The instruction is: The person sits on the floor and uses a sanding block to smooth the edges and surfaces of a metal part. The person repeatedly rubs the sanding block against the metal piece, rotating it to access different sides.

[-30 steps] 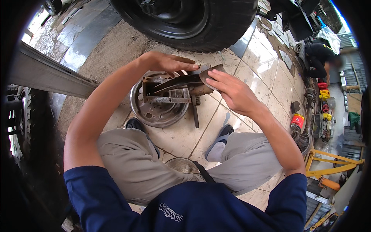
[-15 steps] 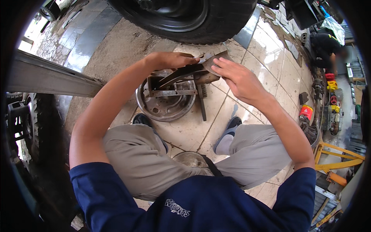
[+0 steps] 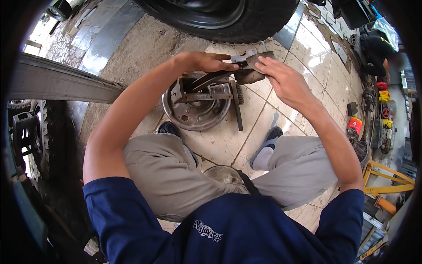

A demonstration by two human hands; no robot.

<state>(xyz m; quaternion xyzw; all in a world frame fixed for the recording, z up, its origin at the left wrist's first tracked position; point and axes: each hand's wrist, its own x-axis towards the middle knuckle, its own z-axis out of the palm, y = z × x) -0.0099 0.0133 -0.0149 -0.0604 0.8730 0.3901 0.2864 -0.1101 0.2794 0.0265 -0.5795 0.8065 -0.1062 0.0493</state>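
Observation:
My left hand point(image 3: 204, 62) is closed round the end of a dark curved metal part point(image 3: 211, 80), thumb and fingers toward the middle. My right hand point(image 3: 283, 79) has its fingers laid together over a grey-brown curved sheet-like piece point(image 3: 260, 60), against the part's right end; its thumb is mostly hidden. Beneath them, a metal bracket point(image 3: 206, 97) rests over a round worn metal wheel or drum point(image 3: 191, 123) on the floor. A brush with dark bristles point(image 3: 239, 93) and a long handle leans at the bracket's right side.
A large tyre point(image 3: 263, 24) stands just beyond my hands. At left is a metal beam point(image 3: 66, 81), with another tyre point(image 3: 41, 136) below it. A red can point(image 3: 354, 126), yellow metal frame point(image 3: 387, 178) and a crouching person point(image 3: 373, 53) are on the right.
The view has shifted slightly, so the scene sits a little farther right and higher. Both hands keep hold of the part, and the curved sheet-like piece sits a little differently under my right fingers.

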